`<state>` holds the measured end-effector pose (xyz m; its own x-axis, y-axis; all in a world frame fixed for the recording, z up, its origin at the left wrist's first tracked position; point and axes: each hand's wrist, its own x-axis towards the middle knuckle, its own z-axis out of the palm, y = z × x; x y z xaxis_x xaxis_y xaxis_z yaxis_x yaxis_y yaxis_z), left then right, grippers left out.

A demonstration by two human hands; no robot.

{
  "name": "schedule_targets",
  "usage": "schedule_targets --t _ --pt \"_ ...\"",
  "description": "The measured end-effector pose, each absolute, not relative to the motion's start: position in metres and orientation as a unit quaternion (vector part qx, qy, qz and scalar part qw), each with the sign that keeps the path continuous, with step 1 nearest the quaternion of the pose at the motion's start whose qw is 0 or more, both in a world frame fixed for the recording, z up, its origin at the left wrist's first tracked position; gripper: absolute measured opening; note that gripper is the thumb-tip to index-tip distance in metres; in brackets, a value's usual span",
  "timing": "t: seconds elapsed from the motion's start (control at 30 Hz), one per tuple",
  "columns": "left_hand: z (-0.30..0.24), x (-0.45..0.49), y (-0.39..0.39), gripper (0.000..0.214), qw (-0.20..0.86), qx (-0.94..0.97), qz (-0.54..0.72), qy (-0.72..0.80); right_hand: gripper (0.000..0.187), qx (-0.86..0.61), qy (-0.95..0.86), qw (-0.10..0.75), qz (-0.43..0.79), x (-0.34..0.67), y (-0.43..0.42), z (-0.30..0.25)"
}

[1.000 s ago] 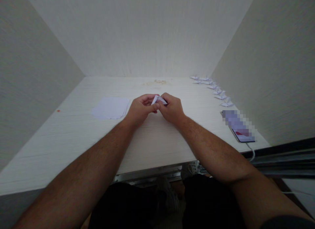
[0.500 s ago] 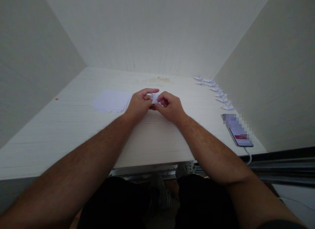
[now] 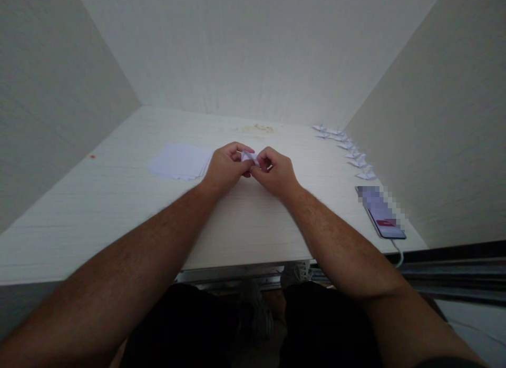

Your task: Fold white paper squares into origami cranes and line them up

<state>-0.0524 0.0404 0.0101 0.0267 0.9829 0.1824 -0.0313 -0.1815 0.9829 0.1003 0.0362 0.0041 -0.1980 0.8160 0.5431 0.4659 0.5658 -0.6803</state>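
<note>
A small piece of folded white paper (image 3: 248, 156) is held between my two hands over the middle of the table. My left hand (image 3: 228, 165) pinches its left side, thumb in front and fingers behind. On the right side, my right hand (image 3: 275, 170) grips it with thumb and curled fingertips. Fingers cover much of the paper, so its full shape is hidden. Several white paper cranes (image 3: 356, 156) stand in a line along the right wall, apart from my hands.
A stack of white paper sheets (image 3: 179, 160) lies left of my hands on the pale table (image 3: 245, 225). At the right edge rests a phone (image 3: 381, 215) with a cable (image 3: 398, 249). Walls enclose the back and both sides. A brownish mark (image 3: 259, 128) shows near the back.
My left index finger, raised and stretched out before, has come down onto the paper. The paper appears flatter and tilted differently. Both hands stay in nearly the same place.
</note>
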Motion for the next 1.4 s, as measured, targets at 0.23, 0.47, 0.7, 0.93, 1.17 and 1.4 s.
schedule_targets --t 0.23,0.47,0.7,0.93,1.17,1.4 --pt "0.006 -0.049 0.04 0.018 0.363 0.586 0.545 0.477 0.018 -0.499 -0.726 0.453 0.139 0.1 0.035 0.002" --pt "-0.002 -0.047 0.041 0.016 0.244 0.633 0.548 0.489 0.01 -0.558 -0.701 0.435 0.088 0.095 0.032 0.003" --pt "0.003 -0.046 0.037 0.016 0.231 0.643 0.544 0.487 0.006 -0.541 -0.678 0.473 0.155 0.095 0.035 0.001" --pt "0.007 -0.046 0.04 0.019 0.349 0.578 0.552 0.489 0.005 -0.499 -0.659 0.501 0.256 0.097 0.039 -0.004" --pt "0.01 -0.048 0.033 0.009 0.193 0.662 0.509 0.516 0.01 -0.549 -0.696 0.457 0.073 0.098 0.031 0.008" --pt "0.013 -0.047 0.029 0.004 0.142 0.679 0.496 0.522 0.017 -0.578 -0.671 0.458 0.073 0.095 0.028 0.011"
